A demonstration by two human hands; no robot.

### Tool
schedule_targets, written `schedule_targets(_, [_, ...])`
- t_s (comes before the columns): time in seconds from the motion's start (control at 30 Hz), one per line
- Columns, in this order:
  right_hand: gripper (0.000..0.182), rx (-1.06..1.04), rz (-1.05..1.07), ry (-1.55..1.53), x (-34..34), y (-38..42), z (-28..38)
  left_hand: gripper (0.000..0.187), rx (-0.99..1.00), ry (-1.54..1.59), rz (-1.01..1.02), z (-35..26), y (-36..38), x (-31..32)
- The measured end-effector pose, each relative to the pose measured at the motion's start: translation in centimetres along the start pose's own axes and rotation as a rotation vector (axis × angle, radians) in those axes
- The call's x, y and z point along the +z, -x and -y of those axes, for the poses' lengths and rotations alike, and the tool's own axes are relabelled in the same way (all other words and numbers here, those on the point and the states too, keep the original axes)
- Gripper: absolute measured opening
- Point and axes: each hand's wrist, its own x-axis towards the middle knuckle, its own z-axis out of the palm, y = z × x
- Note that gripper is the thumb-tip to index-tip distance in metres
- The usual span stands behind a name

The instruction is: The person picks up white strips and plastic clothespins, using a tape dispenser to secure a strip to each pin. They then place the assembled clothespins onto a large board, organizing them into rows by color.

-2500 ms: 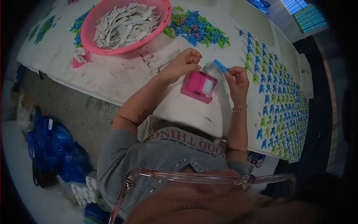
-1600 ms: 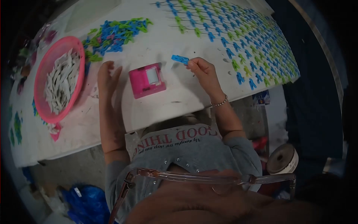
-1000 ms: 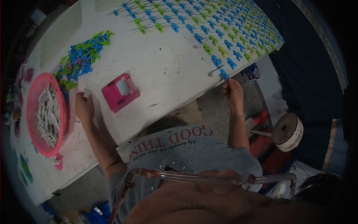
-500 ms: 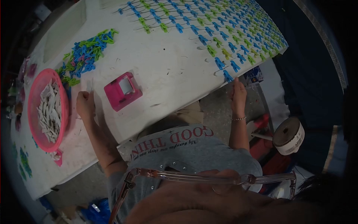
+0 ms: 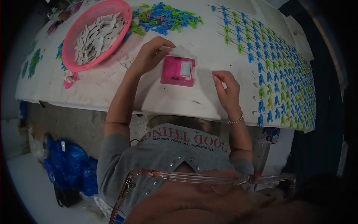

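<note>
My left hand (image 5: 152, 56) is over the table just behind the pink dispenser, thumb and fingers drawn together at a pale translucent piece (image 5: 181, 51) whose kind I cannot make out. A whitish roll (image 5: 185, 69) sits in the pink dispenser (image 5: 170, 71), which lies flat between my hands. My right hand (image 5: 228, 91) hangs right of it, index finger and thumb bent and slightly apart, with nothing visible between them. Farther right, blue and green clips (image 5: 276, 76) lie in long rows, with thin curved pieces beside many of them.
A pink basket (image 5: 67, 61) full of greyish-white slim pieces (image 5: 97, 37) stands at left. Behind the dispenser is a loose heap of blue and green clips (image 5: 164, 18). The white table (image 5: 149, 102) has its edge near my body. Blue plastic bags (image 5: 71, 166) lie on the floor.
My right hand has left the clip at the near end of the rows and come in toward the dispenser. My left hand now reaches beside the dispenser. The view has turned left.
</note>
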Motion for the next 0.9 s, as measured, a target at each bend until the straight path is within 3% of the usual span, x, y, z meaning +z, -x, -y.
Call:
schedule_targets(0.07, [0.012,-0.138,0.018,-0.093,2.0,-2.3,0.7,0.015,0.01,0.006,0.113,-2.0,0.1,0.1])
schedule_targets(0.2, [0.015,-0.148,0.174,-0.092,3.8,-4.4,0.9,0.013,-0.006,0.063,0.095,-3.4,0.5,1.2])
schedule_targets(0.27, [0.015,-0.053,0.255,-0.127,4.3,-4.5,-0.1,0.014,-0.004,0.088,0.095,-3.3,0.6,1.3])
schedule_targets(0.4, [0.014,0.019,0.272,-0.202,5.3,-4.2,-1.0,0.012,-0.07,0.077,0.106,-3.1,0.9,1.1])
schedule_targets(0.47, [0.013,-0.036,0.252,-0.11,6.0,-3.9,-1.6,0.011,0.203,-0.088,0.063,-2.7,1.0,1.1])
schedule_targets(0.57, [0.01,-0.149,0.182,-0.134,7.3,-3.8,-2.3,0.012,0.112,-0.108,0.083,-3.1,1.5,0.7])
schedule_targets(0.7, [0.011,-0.13,0.214,-0.118,7.1,-3.8,-1.8,0.011,0.144,-0.165,0.072,-2.5,2.3,0.2])
schedule_targets(0.9, [0.014,-0.304,0.249,0.088,5.1,-3.5,-3.3,0.01,0.096,-0.242,0.113,-0.9,3.0,1.6])
